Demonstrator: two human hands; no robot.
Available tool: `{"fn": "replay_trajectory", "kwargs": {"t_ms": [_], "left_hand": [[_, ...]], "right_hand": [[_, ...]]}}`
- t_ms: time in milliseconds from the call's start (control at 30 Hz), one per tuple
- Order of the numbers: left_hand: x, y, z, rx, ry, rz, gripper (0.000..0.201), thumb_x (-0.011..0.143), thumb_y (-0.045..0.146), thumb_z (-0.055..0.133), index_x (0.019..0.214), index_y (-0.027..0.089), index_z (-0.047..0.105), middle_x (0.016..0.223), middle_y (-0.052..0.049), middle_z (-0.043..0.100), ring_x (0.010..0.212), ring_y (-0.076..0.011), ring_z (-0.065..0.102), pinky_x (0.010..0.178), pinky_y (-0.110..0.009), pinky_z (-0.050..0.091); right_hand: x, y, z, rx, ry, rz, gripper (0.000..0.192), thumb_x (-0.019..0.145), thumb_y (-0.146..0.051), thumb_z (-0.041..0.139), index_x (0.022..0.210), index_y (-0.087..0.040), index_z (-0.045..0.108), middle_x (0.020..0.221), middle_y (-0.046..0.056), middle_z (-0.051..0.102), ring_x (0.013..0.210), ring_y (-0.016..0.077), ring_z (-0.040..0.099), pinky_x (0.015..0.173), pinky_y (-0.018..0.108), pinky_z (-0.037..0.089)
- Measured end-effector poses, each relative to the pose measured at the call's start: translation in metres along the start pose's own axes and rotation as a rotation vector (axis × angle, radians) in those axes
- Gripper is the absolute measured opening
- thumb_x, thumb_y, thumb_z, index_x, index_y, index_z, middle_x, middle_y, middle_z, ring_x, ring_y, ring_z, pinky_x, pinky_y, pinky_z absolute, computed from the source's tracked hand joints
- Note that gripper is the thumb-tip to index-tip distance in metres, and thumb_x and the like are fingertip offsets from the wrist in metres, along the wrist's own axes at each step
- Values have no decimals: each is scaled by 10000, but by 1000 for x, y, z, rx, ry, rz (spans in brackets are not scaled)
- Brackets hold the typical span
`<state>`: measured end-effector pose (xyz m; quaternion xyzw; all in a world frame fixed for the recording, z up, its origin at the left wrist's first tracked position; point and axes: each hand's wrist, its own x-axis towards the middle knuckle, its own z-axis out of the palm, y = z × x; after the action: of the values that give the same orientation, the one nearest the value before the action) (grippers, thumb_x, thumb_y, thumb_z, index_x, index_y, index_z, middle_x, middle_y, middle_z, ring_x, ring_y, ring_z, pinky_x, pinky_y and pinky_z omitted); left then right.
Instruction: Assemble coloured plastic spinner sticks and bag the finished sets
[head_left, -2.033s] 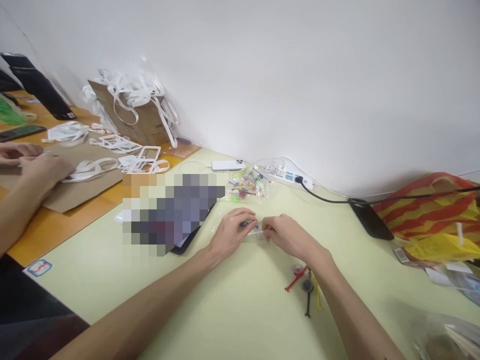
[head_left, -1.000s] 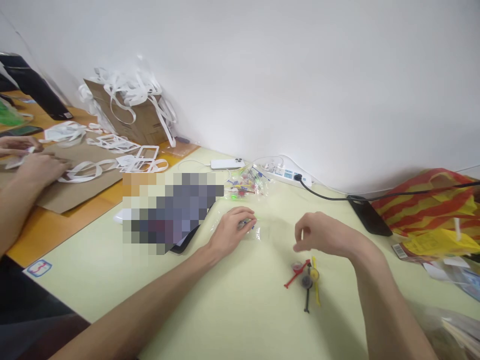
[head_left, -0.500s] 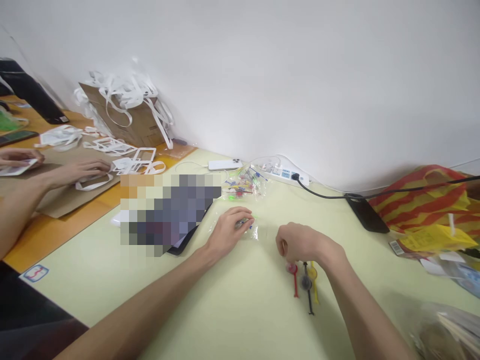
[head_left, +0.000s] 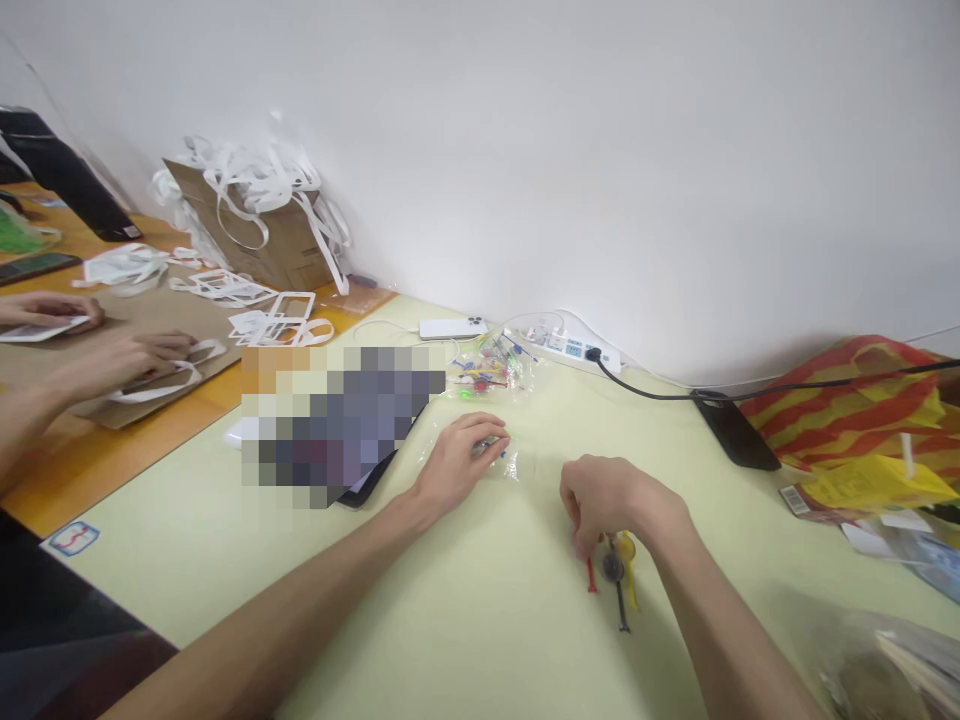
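My left hand (head_left: pixel 461 462) rests on the pale green table with curled fingers closed on a small clear plastic bag (head_left: pixel 512 463). Bits of blue and green show at its fingertips. To the right, my right hand (head_left: pixel 615 497) points downward, its fingers pinched at the round head of a red plastic stick piece (head_left: pixel 591 577). That head is mostly hidden by the fingertips. Alongside lie a black stick piece (head_left: pixel 613 568) with a round disc and a yellow one (head_left: pixel 630 560), partly under the hand.
Bagged colourful pieces (head_left: pixel 487 375) lie beyond my left hand, near a white phone (head_left: pixel 453 328) and power strip (head_left: pixel 574 347). A blurred-out tablet (head_left: pixel 364 485) is left. A black cable (head_left: pixel 675 396) crosses right. A co-worker's hands (head_left: pixel 154 358) handle white straps at far left.
My right hand has lowered toward me, and its fingertips now cover the red piece's round head. My left hand stays at the bag. The co-worker's nearer hand has shifted left.
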<state>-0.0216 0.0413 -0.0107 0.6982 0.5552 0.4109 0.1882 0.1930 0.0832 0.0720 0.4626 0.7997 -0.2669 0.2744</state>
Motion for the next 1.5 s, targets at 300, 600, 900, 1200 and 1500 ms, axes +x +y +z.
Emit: {"fn": "replay_trajectory", "kwargs": {"t_ms": [300,600,900,1200,1500], "left_hand": [[1,0,1,-8,19,-3,194,949,327,573,910,231,737,1125,-50,702,1061,-209,658,945,-343,518],[0,1,1,-8,17,-4,179,954,316,572,933,243,734,1136,-36,699,1075,-201,651,961,-336,505],[0,1,0,-24,25,14,203,966,328,548,958,240,730,1132,-44,700,1070,-201,648,964,-340,507],[0,5,-1,-40,30,-21,170,946,318,584,949,244,737,1132,-39,700,1064,-201,652,955,-332,506],[0,5,-2,-40,32,13,194,961,315,560,915,230,729,1104,-44,708,1053,-198,651,947,-332,504]], "right_hand": [[1,-1,-6,37,143,-98,240,550,-82,653,740,-225,620,824,5,689,656,156,596,491,244,348],[-2,12,-11,198,311,-229,278,654,-45,585,862,-223,541,950,9,573,676,109,535,536,210,342],[12,4,-11,191,490,-374,342,808,-23,453,925,-219,707,927,43,622,758,148,570,679,250,381],[31,2,2,337,546,-330,129,840,-197,601,967,-209,622,846,20,700,703,148,607,618,239,389],[21,9,-7,401,399,-301,114,782,-149,554,795,-180,663,749,18,674,650,139,581,573,233,403]]}}
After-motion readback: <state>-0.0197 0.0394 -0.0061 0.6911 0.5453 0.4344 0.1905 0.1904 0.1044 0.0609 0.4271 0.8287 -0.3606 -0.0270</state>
